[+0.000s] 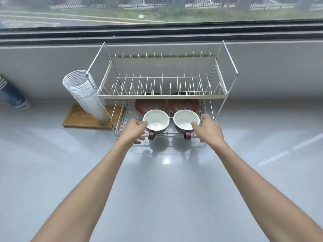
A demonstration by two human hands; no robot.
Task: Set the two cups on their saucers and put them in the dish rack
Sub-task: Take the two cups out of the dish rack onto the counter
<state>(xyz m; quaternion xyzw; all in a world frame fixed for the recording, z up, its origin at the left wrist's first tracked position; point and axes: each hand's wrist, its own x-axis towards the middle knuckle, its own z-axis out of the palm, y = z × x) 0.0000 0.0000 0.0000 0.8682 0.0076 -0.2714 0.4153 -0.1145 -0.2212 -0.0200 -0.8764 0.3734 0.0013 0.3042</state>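
Left hand (135, 130) closed around the near-left rim of the left cup (156, 121), thumb on the lip, fingers wrapped under the outside wall. Right hand (208, 130) gripping the right cup (186, 120) the same way, thumb tip pressed onto the near-right rim, remaining fingers curled behind and below, mostly hidden. Both cups upright, white inside, dark brown outside, brown handles pointing toward the person and hanging over the front wire of the lower tier. Side by side, close but apart. Just behind them, two brown saucers (150, 105) lying flat on the same lower tier, partly hidden under the upper shelf, the cups in front of them rather than on them; whether the cup bases overlap the saucer edges, impossible to tell. Dish rack (225, 70) of shiny wire, two tiers, upper tier lined with upright plate dividers. Hooked on the rack's left end, a tilted stack of clear plastic cups (83, 95) leaning down over a wooden tray (78, 119) beside the rack. All resting on a pale glossy counter (157, 189) beneath a window (157, 11). Both bare forearms stretched forward from the bottom corners.
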